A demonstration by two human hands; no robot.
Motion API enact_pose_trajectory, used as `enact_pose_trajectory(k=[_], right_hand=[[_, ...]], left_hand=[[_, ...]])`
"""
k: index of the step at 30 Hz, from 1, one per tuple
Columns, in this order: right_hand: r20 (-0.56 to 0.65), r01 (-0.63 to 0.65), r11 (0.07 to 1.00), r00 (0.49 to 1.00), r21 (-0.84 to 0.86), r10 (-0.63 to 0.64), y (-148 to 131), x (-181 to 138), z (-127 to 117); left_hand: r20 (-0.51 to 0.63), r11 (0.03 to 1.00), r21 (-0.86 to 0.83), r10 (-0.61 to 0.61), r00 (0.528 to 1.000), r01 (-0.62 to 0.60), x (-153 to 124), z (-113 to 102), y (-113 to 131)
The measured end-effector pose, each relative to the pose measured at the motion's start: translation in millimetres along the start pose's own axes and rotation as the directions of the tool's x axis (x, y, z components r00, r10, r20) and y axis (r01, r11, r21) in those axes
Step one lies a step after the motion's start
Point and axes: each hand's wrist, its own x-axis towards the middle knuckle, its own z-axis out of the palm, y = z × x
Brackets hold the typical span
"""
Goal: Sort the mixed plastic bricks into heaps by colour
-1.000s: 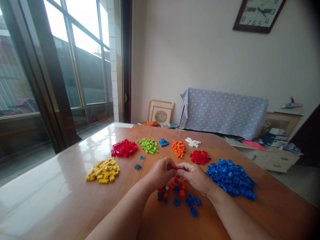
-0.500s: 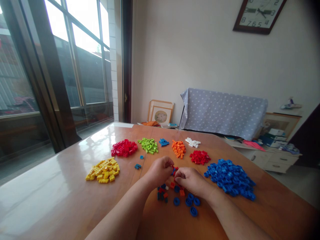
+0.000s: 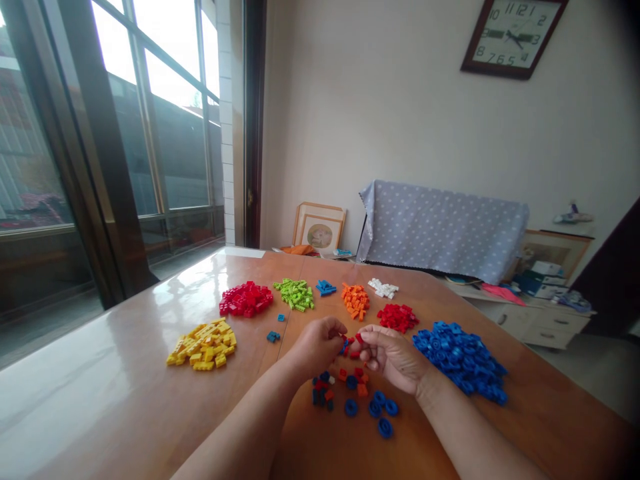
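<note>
My left hand [image 3: 323, 341] is closed, its fingertips pinching a small blue and red brick piece [image 3: 345, 344] above the table. Facing it, my right hand [image 3: 393, 353] pinches a small red brick [image 3: 359, 338] between thumb and fingertips. The two held pieces are close together; the fingers hide part of both. Just below the hands lie loose red and orange bricks [image 3: 363, 390], several blue round pieces [image 3: 385, 427], and a small cluster of dark blue, red and white bricks [image 3: 323, 390] by my left forearm.
On the wooden table [image 3: 125, 413], sorted heaps form an arc: yellow bricks [image 3: 203, 343], red bricks [image 3: 246, 299], lime bricks [image 3: 294, 294], blue pieces [image 3: 325, 287], orange bricks [image 3: 355, 301], white pieces [image 3: 383, 288], more red bricks [image 3: 398, 317], and a large blue heap [image 3: 460, 360] at right.
My right hand has turned and lifted slightly, so its palm side and a red brick at its fingertips now show. My left hand stays almost in place. The view has shifted slightly.
</note>
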Motion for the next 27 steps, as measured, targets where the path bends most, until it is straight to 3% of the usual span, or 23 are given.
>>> enact_pose_trajectory(k=[6, 10, 17, 22, 27], right_hand=[[-0.004, 0.013, 1.0, 1.0, 0.011, -0.013, 5.6, 2.7, -1.1], [-0.153, 0.073, 0.995, 0.985, -0.064, -0.082, 4.7, 8.3, -15.1], [-0.477, 0.141, 0.96, 0.844, -0.242, -0.244, -31.4, 19.2, -59.5], [-0.478, -0.072, 0.766, 0.817, -0.639, -0.322, -39.4, 36.7, -83.3], [-0.519, -0.266, 0.613, 0.808, -0.744, -0.279, -31.4, 59.5, -105.8]], left_hand=[[-0.004, 1.0, -0.016, -0.013, 1.0, 0.013, -0.3, -0.1, 3.4], [-0.03, 0.997, 0.076, 0.004, 1.0, -0.002, 3.5, -2.9, -2.2], [-0.05, 0.991, 0.091, 0.105, 0.993, -0.1, 9.4, -4.9, -16.4], [-0.071, 0.992, 0.089, 0.095, 0.993, -0.088, 11.2, -4.6, -18.9], [-0.08, 0.994, 0.072, 0.092, 0.993, -0.087, 11.2, -5.5, -19.2]])
